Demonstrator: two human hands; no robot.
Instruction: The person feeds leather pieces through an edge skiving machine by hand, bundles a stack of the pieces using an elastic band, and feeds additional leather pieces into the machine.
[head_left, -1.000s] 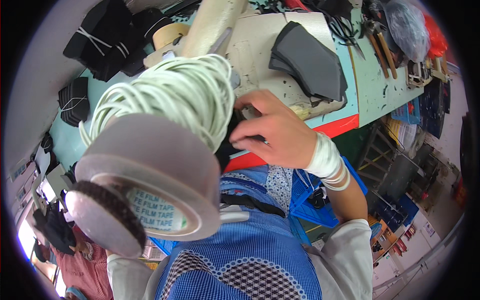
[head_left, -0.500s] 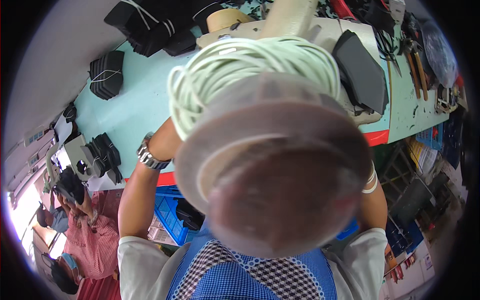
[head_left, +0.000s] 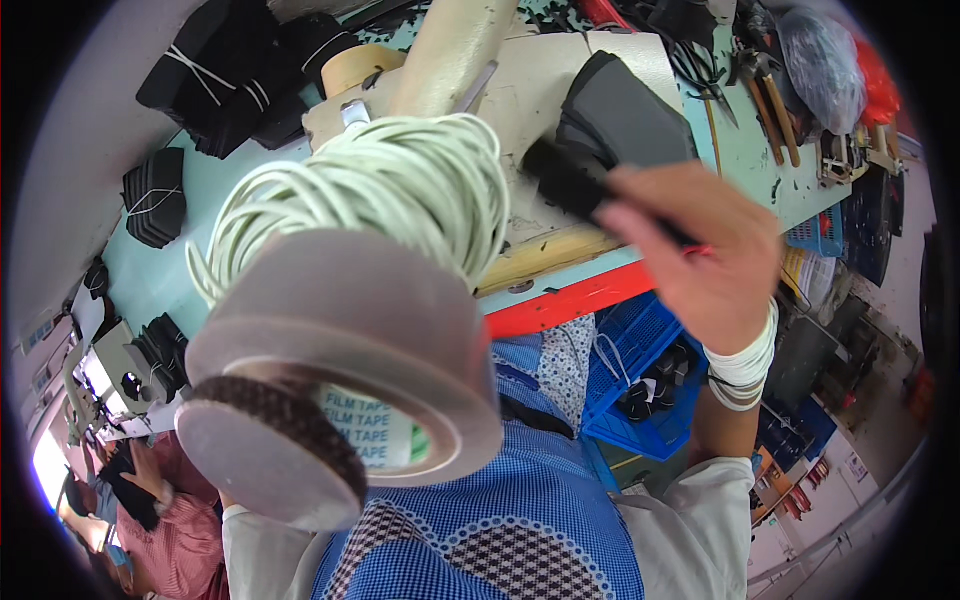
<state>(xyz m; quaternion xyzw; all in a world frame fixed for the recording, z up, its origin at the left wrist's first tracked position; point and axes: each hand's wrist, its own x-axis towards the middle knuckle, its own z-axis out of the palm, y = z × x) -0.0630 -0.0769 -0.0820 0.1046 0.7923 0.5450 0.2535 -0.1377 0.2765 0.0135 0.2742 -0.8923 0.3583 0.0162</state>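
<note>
My right hand (head_left: 715,245) is above the front right of the workboard (head_left: 540,90), its fingers closed around a black strip-shaped piece (head_left: 570,180), blurred by motion. White bands (head_left: 745,365) circle that wrist. Just beyond the piece lies a stack of dark grey flat pieces (head_left: 635,110). Large in the foreground, a roll of clear brownish tape (head_left: 340,300) and a bunch of pale green cord-like loops (head_left: 400,180) block much of the view. My left hand is not visible; only its white sleeve (head_left: 265,550) shows at lower left.
Black bundles tied with white bands (head_left: 155,200) stand on the turquoise table at left. Scissors (head_left: 705,80) and wooden-handled tools (head_left: 775,115) lie at right. Below the red table edge (head_left: 570,300) is a blue crate (head_left: 640,420). A co-worker (head_left: 175,510) sits lower left.
The view has shifted, so the tape roll and loops sit further left. My right hand has come out from behind them with the black piece; my left forearm has gone from sight.
</note>
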